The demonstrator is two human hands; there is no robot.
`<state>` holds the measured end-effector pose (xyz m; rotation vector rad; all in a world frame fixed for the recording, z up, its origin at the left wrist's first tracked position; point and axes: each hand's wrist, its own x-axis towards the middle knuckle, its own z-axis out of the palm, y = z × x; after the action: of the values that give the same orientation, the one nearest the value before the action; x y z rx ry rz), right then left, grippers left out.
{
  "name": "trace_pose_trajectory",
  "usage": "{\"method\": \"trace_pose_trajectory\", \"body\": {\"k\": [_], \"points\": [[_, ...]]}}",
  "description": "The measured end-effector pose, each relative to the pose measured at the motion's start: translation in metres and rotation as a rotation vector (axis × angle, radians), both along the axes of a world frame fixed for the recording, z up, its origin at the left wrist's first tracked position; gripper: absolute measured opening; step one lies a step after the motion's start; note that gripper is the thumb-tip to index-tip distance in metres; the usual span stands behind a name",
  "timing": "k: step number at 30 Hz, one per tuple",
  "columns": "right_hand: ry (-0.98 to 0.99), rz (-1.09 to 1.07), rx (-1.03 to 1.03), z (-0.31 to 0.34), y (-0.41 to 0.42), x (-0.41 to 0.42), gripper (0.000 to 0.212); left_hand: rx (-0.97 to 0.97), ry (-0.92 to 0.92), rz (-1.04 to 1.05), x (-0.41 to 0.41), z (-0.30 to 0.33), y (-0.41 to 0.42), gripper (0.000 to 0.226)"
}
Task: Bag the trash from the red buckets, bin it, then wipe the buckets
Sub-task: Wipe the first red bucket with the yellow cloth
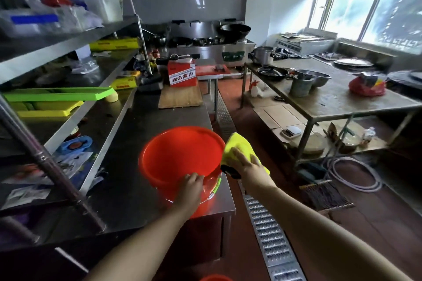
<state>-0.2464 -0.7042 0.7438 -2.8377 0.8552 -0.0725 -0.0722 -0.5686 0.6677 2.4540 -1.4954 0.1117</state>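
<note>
A red bucket (pixel 178 157) stands upright near the front right corner of a steel counter (pixel 127 194), and its inside looks bare. My left hand (pixel 190 186) grips the bucket's near rim. My right hand (pixel 245 163) presses a yellow cloth (pixel 237 143) against the outside of the bucket's right rim, next to the black handle end (pixel 229 171). The rim of a second red bucket (pixel 215 278) peeks in at the bottom edge of the view.
Steel shelves (pixel 68 68) with trays and boxes line the left. A wooden board (pixel 180 97) and a red carton (pixel 182 74) lie farther along the counter. A floor drain grate (pixel 271 242) runs down the aisle. A steel table (pixel 342 100) with pots stands at right.
</note>
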Motion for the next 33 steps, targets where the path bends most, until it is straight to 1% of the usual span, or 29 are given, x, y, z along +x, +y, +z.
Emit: {"method": "trace_pose_trajectory", "body": {"k": [1, 3, 6, 8, 11, 13, 15, 17, 19, 20, 21, 23, 24, 25, 27, 28, 29, 31, 33], "points": [[-0.033, -0.008, 0.011, -0.005, 0.0, -0.008, 0.087, -0.043, 0.025, 0.006, 0.002, 0.004, -0.002, 0.043], [-0.068, -0.007, 0.036, -0.014, -0.001, -0.019, 0.095, -0.142, 0.058, 0.023, 0.011, 0.017, -0.006, 0.037], [-0.048, 0.017, 0.057, -0.027, -0.001, -0.025, 0.1, -0.24, 0.096, 0.056, 0.037, 0.046, -0.01, 0.032], [-0.025, 0.026, 0.069, -0.035, 0.001, -0.021, 0.099, -0.292, 0.18, 0.08, 0.058, 0.066, -0.012, 0.033], [0.02, 0.034, 0.071, -0.047, 0.007, -0.003, 0.094, -0.384, 0.424, 0.162, 0.091, 0.086, -0.015, 0.032], [0.037, 0.046, 0.066, -0.056, 0.013, 0.015, 0.091, -0.427, 0.544, 0.218, 0.109, 0.085, -0.014, 0.031], [0.048, 0.047, 0.059, -0.066, 0.02, 0.036, 0.087, -0.404, 0.65, 0.276, 0.123, 0.071, -0.009, 0.032], [0.074, 0.059, 0.046, -0.076, 0.029, 0.055, 0.078, -0.343, 0.694, 0.296, 0.134, 0.05, 0.0, 0.035], [0.101, 0.072, -0.002, -0.084, 0.039, 0.072, 0.072, -0.253, 0.683, 0.282, 0.143, 0.032, 0.013, 0.045], [0.096, 0.07, -0.03, -0.086, 0.043, 0.079, 0.071, -0.183, 0.646, 0.233, 0.147, 0.024, 0.02, 0.056], [0.076, 0.066, -0.052, -0.086, 0.046, 0.085, 0.073, -0.098, 0.568, 0.14, 0.151, 0.017, 0.029, 0.071], [0.054, 0.056, -0.105, -0.088, 0.05, 0.093, 0.083, 0.081, 0.339, -0.07, 0.158, 0.003, 0.046, 0.106], [0.054, 0.052, -0.134, -0.088, 0.05, 0.095, 0.088, 0.14, 0.219, -0.137, 0.159, 0.0, 0.052, 0.116], [0.049, 0.048, -0.152, -0.088, 0.049, 0.096, 0.089, 0.175, 0.113, -0.175, 0.162, -0.003, 0.056, 0.122], [0.02, 0.056, -0.19, -0.089, 0.047, 0.096, 0.086, 0.176, 0.006, -0.199, 0.168, -0.003, 0.059, 0.119], [0.004, 0.059, -0.209, -0.09, 0.046, 0.095, 0.085, 0.169, -0.007, -0.211, 0.17, -0.002, 0.058, 0.115], [-0.005, 0.056, -0.217, -0.09, 0.046, 0.095, 0.084, 0.156, 0.011, -0.223, 0.173, 0.002, 0.057, 0.109], [-0.034, 0.055, -0.225, -0.088, 0.046, 0.095, 0.082, 0.108, 0.108, -0.23, 0.176, 0.009, 0.054, 0.095], [-0.058, 0.067, -0.224, -0.086, 0.045, 0.097, 0.082, -0.022, 0.243, -0.176, 0.181, 0.02, 0.054, 0.079]]}}
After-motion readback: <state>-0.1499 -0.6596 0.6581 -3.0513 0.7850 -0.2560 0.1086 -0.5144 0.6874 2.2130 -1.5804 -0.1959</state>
